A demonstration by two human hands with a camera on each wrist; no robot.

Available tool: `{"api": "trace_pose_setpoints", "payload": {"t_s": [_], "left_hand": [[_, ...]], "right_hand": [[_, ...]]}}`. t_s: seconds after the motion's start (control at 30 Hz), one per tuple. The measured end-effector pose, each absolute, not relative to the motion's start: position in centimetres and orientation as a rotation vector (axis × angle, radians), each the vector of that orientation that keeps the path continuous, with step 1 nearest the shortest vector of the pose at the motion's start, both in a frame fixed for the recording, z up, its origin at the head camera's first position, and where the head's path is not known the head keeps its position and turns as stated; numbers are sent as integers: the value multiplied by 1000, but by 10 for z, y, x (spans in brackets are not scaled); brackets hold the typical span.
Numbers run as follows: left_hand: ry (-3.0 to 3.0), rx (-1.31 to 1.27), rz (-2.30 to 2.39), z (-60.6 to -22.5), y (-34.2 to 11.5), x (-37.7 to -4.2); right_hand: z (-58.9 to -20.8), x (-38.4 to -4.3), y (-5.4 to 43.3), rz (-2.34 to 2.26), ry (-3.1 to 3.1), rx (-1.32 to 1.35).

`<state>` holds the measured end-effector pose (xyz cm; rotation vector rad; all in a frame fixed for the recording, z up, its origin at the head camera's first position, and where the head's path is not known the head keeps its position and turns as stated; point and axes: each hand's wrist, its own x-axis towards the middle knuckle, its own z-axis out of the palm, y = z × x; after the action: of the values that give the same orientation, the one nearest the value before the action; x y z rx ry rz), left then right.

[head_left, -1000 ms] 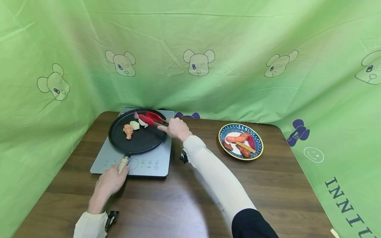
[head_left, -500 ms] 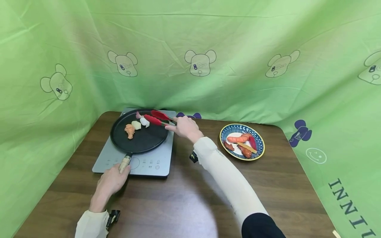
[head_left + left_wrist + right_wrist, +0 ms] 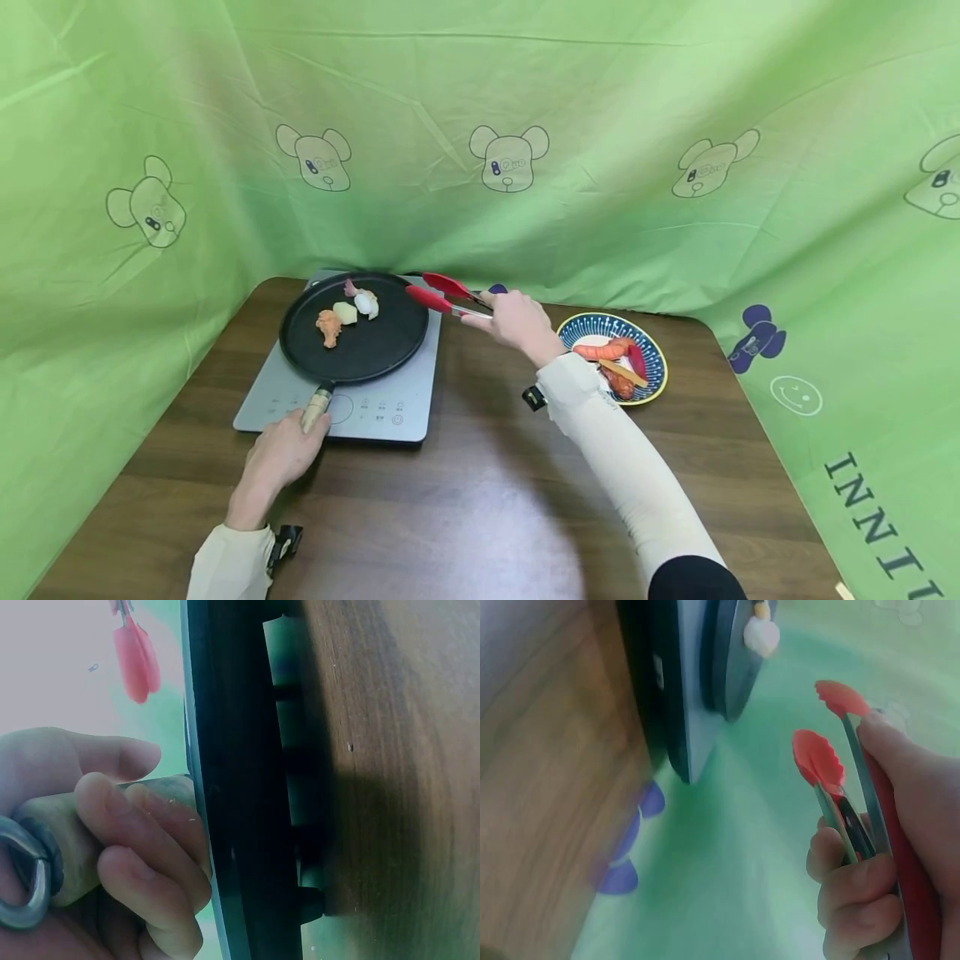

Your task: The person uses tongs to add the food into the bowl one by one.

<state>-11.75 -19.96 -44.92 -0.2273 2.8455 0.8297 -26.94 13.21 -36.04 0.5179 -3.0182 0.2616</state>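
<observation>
My left hand grips the pale wooden handle of a flat black frying pan, which sits on a grey induction cooktop. In the pan lie a fried chicken drumstick, a pale yellow chunk and a white shrimp with a pinkish tail. With my right hand I hold metal tongs with red tips, raised past the pan's right edge. The tips stand apart with nothing between them, as the right wrist view shows too.
At the right, a blue-patterned plate holds several food pieces, among them an orange shrimp and a brown drumstick; my right forearm overlaps its left rim. A green cloth hangs behind and beside the wooden table.
The right hand has drawn the tongs away from the shrimp, rightward off the pan toward the plate. The shrimp stays in the pan. The left hand keeps its grip on the handle.
</observation>
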Motion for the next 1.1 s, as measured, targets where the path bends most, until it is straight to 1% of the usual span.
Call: {"api": "trace_pose_setpoints", "payload": {"t_s": [0.23, 0.6, 0.83, 0.97, 1.1], "left_hand": [[2847, -229, 811, -449, -201, -117], [2838, -230, 819, -447, -200, -117], [2838, -222, 815, -448, -201, -118], [2838, -221, 819, -448, -202, -118], [2828, -226, 831, -449, -201, -118]], "right_hand": [[-356, -261, 158, 258, -2963, 546], [-356, -244, 201, 260, -2938, 480], [-357, -230, 234, 343, -2951, 435], [-362, -222, 252, 344, -2929, 386], [-366, -212, 268, 326, -2946, 279]]}}
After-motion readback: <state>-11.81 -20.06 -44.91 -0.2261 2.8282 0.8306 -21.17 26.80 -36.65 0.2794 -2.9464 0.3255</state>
